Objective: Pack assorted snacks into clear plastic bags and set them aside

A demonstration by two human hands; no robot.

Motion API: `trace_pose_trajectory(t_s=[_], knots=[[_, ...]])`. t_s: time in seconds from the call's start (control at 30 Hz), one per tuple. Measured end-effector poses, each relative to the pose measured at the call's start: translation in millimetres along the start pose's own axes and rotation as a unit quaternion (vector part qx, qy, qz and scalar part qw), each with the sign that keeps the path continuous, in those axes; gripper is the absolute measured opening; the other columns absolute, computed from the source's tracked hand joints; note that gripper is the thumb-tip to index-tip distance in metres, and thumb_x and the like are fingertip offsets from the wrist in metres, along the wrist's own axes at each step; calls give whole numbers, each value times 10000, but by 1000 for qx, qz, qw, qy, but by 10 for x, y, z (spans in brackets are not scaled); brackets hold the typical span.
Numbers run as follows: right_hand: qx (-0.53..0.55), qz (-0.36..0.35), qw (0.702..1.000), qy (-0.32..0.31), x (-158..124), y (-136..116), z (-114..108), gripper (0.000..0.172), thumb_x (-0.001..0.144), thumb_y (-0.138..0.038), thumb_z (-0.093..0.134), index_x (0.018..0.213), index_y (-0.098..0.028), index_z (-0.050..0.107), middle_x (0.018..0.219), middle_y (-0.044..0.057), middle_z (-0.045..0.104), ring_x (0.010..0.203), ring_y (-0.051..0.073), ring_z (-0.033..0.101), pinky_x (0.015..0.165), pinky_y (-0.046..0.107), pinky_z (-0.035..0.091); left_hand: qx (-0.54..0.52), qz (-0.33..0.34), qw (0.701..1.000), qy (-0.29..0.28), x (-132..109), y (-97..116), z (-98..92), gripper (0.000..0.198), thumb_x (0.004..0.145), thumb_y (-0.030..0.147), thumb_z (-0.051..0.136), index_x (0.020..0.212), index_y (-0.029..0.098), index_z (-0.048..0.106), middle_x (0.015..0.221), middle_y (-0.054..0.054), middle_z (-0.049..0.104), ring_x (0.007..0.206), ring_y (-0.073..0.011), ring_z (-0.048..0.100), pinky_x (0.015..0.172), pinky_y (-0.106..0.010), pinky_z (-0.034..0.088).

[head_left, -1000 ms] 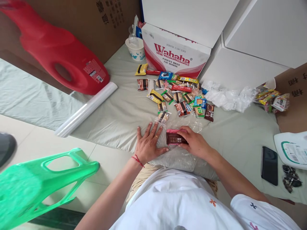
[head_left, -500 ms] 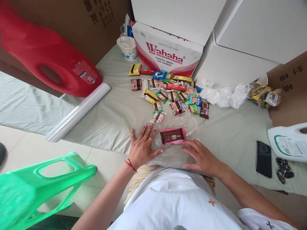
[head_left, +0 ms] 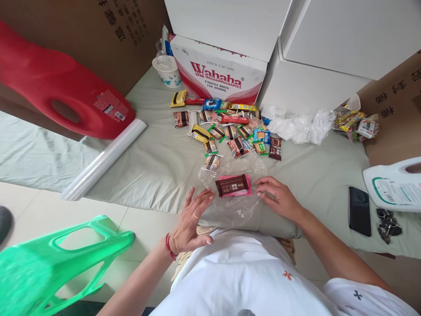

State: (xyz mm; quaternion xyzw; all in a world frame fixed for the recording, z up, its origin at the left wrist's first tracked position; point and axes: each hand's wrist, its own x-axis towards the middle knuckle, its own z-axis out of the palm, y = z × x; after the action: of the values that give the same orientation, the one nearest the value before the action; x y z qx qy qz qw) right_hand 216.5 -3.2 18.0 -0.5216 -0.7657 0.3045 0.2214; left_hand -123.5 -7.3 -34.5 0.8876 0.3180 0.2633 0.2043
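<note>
A brown snack bar on a pink packet [head_left: 233,186] lies on a sheet of clear plastic film [head_left: 235,206] spread over the pale green cloth. My right hand [head_left: 278,198] rests flat on the film just right of the bar, fingers stretched out. My left hand [head_left: 190,219] is lifted at the film's near left edge, palm turned inward, fingers apart and holding nothing. A heap of several wrapped snacks [head_left: 226,127] lies beyond the film.
A Wahaha carton [head_left: 219,74] and white boxes stand at the back. A red jug [head_left: 62,96], a film roll [head_left: 103,160] and a green stool [head_left: 55,259] are left. Crumpled plastic [head_left: 296,125], a phone [head_left: 359,210], keys [head_left: 388,223] and a white jug [head_left: 394,186] are right.
My right hand let go of the bar and slid off to its right. My left hand lifted from the film and drew back toward me.
</note>
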Motion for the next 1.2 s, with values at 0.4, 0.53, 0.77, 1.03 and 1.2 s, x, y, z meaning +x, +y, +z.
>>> trace_pose_trajectory(t_s=[0.4,0.53,0.77,1.03,1.2], knots=[[118,120,984,-55,610,275,-73,382,875,-530,583,881,-173,721,729,-4,626,634,133,495,587,242,378,137,-24,990,36,202,-118,1,206,888,404,683,1060,366,790,1259,-71,659,1413,-342,449,1261,-661,93],[149,143,976,-71,700,433,-65,389,834,-556,624,833,-175,704,660,-23,553,595,122,435,562,241,330,112,-74,986,95,237,-142,-67,208,911,312,661,726,274,751,1303,-34,679,1497,-344,363,1258,-668,94],[89,179,978,-62,884,568,-29,366,798,-548,629,763,-186,666,605,-39,491,571,125,405,555,255,288,116,-282,943,135,65,-322,111,270,944,331,601,719,215,694,1201,-92,694,1430,-378,447,1183,-697,265],[-5,177,983,-42,990,503,43,275,833,-438,635,714,-189,642,607,-24,554,578,127,444,583,260,298,216,-111,898,366,79,307,-79,245,792,50,685,972,214,660,1209,-116,621,1379,-325,494,1158,-579,384],[-26,171,983,-56,1035,479,79,267,848,-425,635,730,-188,663,625,-16,581,591,132,461,590,261,296,52,197,973,108,503,739,121,152,913,113,607,997,212,686,1079,-56,748,1236,-196,633,1130,-407,476]])
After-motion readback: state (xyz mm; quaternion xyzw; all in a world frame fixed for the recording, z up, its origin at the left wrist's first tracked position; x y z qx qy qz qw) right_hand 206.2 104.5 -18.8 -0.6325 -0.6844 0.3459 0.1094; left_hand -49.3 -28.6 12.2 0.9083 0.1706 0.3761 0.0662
